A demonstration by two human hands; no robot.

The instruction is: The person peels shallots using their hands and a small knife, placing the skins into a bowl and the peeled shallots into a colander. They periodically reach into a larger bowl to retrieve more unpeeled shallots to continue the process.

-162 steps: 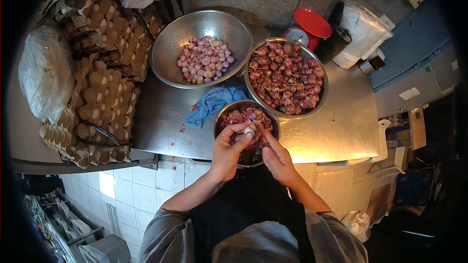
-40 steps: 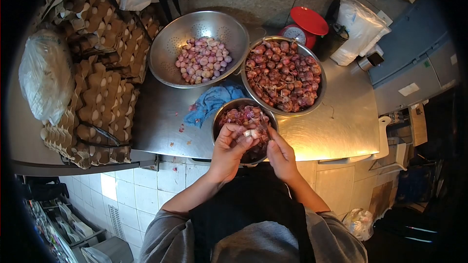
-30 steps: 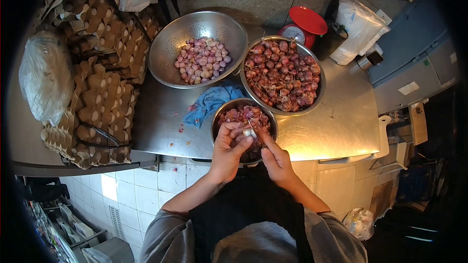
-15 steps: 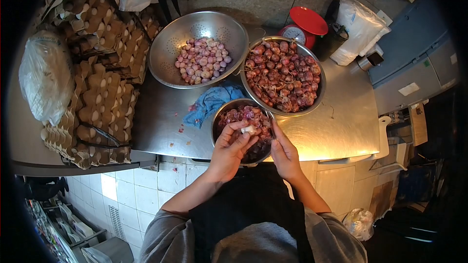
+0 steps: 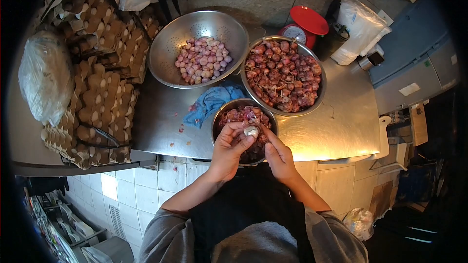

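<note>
Pinching pale shallot (image 5: 251,131) in left hand (image 5: 228,150) | right hand (image 5: 279,156) back against it, fingers closed on it

Metal bowls, 2: one (image 5: 285,75) w/ unpeeled shallots, too many to count; smaller one (image 5: 220,117) w/ skins.
Colander (image 5: 168,51), 1: peeled shallots, too many to count.
Blue cloth (image 5: 210,102), 1.
Red kitchen scale (image 5: 303,27), 1.
White plastic bags, 2: one (image 5: 360,29) by the scale, one (image 5: 45,75) on the egg trays.
Egg trays (image 5: 100,92): several stacks, exact no. unclear.
Tabletop (image 5: 341,126), 1.
Hands, 2: left (image 5: 228,150), right (image 5: 280,158); 1 peeled shallot (image 5: 251,131) btwn them.
</note>
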